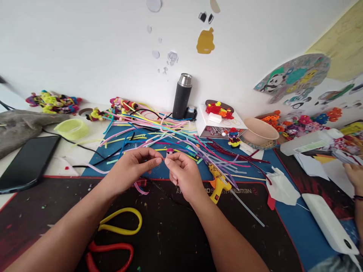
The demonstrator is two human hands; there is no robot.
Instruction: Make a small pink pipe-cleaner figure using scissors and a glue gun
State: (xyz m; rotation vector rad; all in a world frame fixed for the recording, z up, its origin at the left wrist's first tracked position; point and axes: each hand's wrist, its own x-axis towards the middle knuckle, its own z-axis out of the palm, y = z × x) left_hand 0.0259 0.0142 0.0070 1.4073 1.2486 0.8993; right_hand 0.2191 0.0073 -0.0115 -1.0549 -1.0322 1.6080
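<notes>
My left hand (138, 164) is closed, thumb and forefinger pinched together above the dark mat. Its fingertips meet those of my right hand (184, 172), which is pinched too. A tiny reddish bit (163, 159) shows between the fingertips; its kind is too small to make out. Just behind the right fingers peeks a small pink-topped piece (169, 151), mostly hidden, and I cannot tell if it is held. Pipe cleaners (153, 139) in many colours lie spread beyond both hands. Right of my right hand rests a yellow hot glue gun (217, 185) with a glue stick.
Scissors with yellow and red handles (120, 221) lie near my left forearm. A black phone (28, 162) is at left. Behind stand a black thermos (182, 96), a white box (204, 121) and a beige bowl (261, 132). Another person's hand (354, 175) is far right.
</notes>
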